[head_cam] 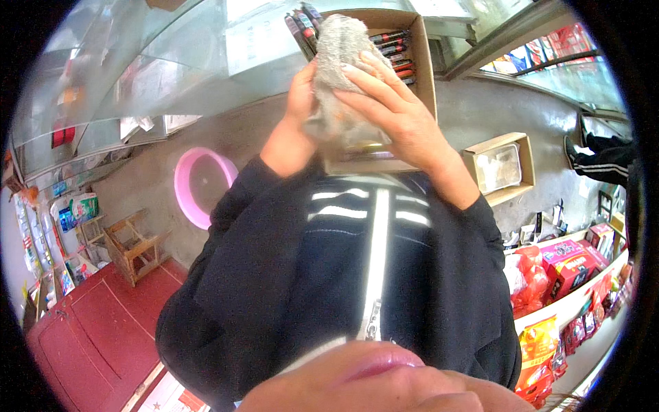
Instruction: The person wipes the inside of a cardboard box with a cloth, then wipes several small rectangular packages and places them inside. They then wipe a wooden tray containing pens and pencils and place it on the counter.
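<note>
Both my hands are on a grey, worn cloth point(337, 56) in front of my chest. My left hand point(301, 118) holds it from the left side, its fingers mostly hidden behind the cloth. Across the cloth's right side lie the spread fingers of my right hand point(396, 103), pressing it. Right behind the cloth is an open cardboard box point(426, 67) with several dark, pen-like sticks point(394, 49) in rows. More such sticks point(304, 26) stick up at the box's upper left edge. What the cloth wraps or covers, if anything, cannot be told.
A glass counter point(195, 67) spans the upper left. On the floor are a pink plastic basin point(183, 190), a small wooden stool point(131, 247) and a cardboard box with a clear container point(499, 167). Packaged goods point(571, 262) fill a shelf at right; another person's legs point(602, 159) show beyond.
</note>
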Action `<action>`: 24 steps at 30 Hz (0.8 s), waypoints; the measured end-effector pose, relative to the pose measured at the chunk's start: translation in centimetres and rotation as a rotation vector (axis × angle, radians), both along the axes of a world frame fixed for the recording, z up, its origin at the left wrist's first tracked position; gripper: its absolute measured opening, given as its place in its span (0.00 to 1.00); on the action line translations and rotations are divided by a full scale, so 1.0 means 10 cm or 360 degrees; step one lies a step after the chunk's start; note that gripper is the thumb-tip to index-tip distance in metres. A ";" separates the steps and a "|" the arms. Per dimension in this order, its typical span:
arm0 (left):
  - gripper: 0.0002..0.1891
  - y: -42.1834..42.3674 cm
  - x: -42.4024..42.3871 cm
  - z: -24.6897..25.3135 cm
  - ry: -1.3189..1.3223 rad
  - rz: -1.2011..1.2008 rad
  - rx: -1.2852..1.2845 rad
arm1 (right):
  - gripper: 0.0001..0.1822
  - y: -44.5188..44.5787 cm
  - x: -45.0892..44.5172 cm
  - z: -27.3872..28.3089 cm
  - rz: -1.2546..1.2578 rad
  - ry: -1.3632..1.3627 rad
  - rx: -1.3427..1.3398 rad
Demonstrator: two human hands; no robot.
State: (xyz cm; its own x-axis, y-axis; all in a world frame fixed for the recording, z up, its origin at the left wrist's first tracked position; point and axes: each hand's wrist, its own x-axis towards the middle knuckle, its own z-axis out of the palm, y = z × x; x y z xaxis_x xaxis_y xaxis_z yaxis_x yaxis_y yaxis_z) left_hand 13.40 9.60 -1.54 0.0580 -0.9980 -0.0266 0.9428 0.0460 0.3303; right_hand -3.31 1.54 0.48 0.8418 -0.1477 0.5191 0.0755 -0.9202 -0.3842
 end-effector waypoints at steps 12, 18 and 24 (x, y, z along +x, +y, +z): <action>0.18 0.02 0.04 0.17 -0.1112 0.0399 0.0523 | 0.19 -0.32 -0.61 -0.24 -0.0846 -0.0797 0.1693; 0.20 -0.18 -0.07 0.10 -0.3531 0.0293 0.0161 | 0.20 -0.43 -0.78 -0.18 -0.0917 -0.1496 0.1981; 0.19 -0.48 -0.14 -0.34 -0.4451 0.0113 0.0219 | 0.20 -0.42 -0.86 -0.25 -0.0950 -0.1449 0.1928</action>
